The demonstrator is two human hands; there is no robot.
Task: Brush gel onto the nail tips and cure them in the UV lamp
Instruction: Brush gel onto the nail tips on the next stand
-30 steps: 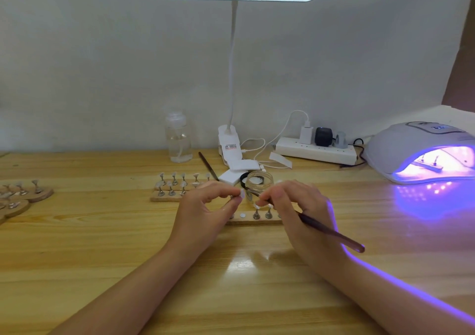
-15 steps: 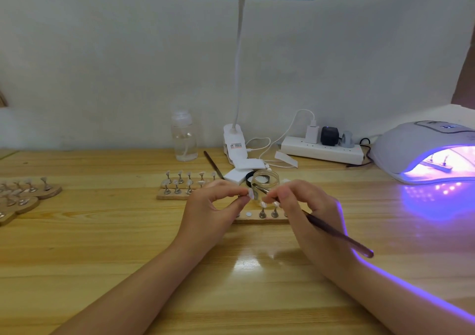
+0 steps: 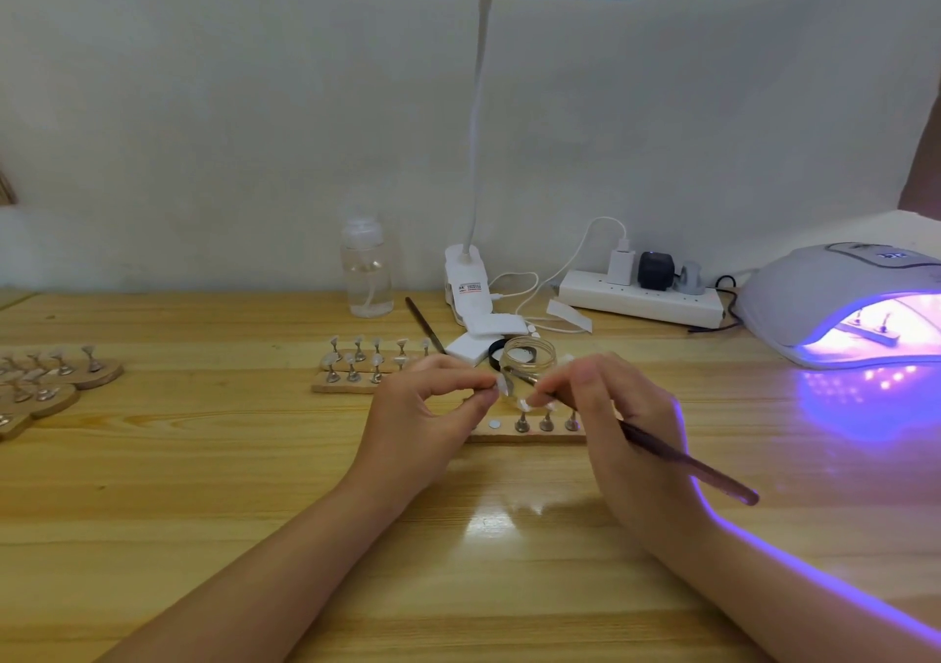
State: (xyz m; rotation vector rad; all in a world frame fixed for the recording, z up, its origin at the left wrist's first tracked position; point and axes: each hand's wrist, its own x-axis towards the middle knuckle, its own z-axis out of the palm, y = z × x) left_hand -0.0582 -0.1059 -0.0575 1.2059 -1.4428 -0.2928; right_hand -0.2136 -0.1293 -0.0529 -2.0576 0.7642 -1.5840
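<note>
My left hand [image 3: 433, 410] pinches one small nail tip [image 3: 501, 386] between thumb and forefinger, just in front of the glass jar [image 3: 528, 359]. My right hand [image 3: 618, 420] grips the brush [image 3: 662, 451] like a pen, its handle trailing back toward me and its bristle end lying at the tip I hold.

To do this stroke well, I judge I should keep both wrists low near the desk [image 3: 203, 509], draw the bristles along the tip in one direction, and keep the gel thin — a thick edge would likely pool before curing.

The jar stands open, its black lid [image 3: 496, 348] beside it on the left; I cannot tell how much gel is inside. In front of the jar, partly under my hands, lies a wooden strip [image 3: 529, 437] with three metal stands and one bare disc. Left of the jar, another wooden holder [image 3: 351, 382] carries more tips on stands. Behind and left of the jar stands a clear bottle [image 3: 366, 275] holding clear liquid. Far right of the jar, the UV lamp [image 3: 845, 301] glows violet — a holder with stands sits inside it.
</note>
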